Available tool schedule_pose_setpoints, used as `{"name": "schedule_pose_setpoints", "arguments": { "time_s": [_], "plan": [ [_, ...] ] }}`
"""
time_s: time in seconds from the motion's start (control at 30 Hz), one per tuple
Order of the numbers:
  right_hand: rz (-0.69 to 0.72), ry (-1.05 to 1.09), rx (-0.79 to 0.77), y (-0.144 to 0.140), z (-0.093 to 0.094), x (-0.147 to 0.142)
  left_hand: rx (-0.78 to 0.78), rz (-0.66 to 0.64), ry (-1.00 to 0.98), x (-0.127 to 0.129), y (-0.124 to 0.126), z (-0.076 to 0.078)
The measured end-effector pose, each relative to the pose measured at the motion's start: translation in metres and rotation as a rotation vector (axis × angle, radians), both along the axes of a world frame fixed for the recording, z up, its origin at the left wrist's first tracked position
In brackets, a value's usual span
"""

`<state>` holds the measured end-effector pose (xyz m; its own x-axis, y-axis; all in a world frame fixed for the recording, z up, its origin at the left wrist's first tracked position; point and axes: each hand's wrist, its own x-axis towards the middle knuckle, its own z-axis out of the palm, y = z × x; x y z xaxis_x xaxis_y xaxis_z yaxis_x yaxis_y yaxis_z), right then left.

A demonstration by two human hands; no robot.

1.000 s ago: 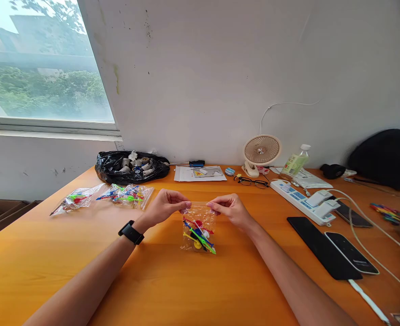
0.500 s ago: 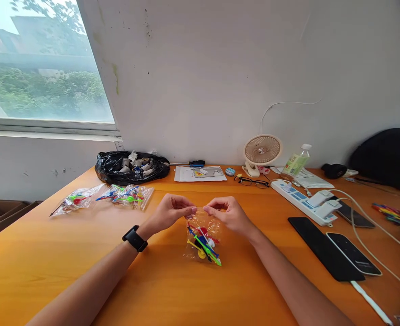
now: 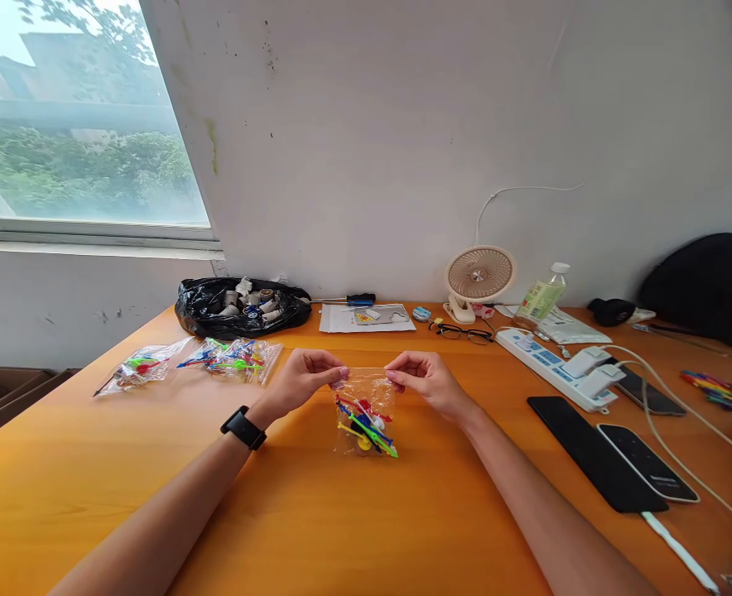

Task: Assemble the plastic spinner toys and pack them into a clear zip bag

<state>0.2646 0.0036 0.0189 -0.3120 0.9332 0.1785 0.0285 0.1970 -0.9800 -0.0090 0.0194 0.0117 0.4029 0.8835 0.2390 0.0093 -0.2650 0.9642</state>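
Note:
Between my hands hangs a clear plastic bag (image 3: 366, 414) with small coloured plastic pieces in it, green, blue, yellow, red and white. My left hand (image 3: 309, 377) pinches its upper left corner between thumb and finger. The upper right corner is pinched the same way by my right hand (image 3: 425, 381). The top edge of the bag is stretched fairly straight between the two pinches. Two similar filled clear bags, one (image 3: 139, 368) at the far left and another (image 3: 235, 360) beside it, lie on the table.
A black plastic bag (image 3: 195, 310) of trash stands at the back left. Behind my hands lie a white sheet (image 3: 334, 319), a screwdriver (image 3: 361, 300) and glasses (image 3: 462, 333). To the right are a fan (image 3: 481, 275), a bottle (image 3: 543, 296), a power strip (image 3: 543, 364) and phones (image 3: 589, 447).
My hands have moved apart, drawing the bag's top edge wider and straighter. The bag has shifted slightly up and to the left.

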Motion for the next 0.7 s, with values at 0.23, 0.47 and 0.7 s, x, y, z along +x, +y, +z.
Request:
{"name": "schedule_pose_setpoints", "arguments": {
  "time_s": [0.23, 0.47, 0.7],
  "plan": [
    [0.006, 0.050, 0.004, -0.0006, -0.0002, -0.0025, -0.066, -0.034, 0.036, -0.0068, -0.0032, 0.0095],
    [-0.008, 0.080, 0.000, 0.0004, -0.0041, -0.0040, -0.002, -0.036, -0.015, -0.0079, 0.0019, 0.0028],
    [-0.075, 0.152, -0.065, -0.0011, -0.0078, -0.0068, -0.021, 0.014, -0.028, -0.0087, 0.0014, 0.0013]
  ]
}}
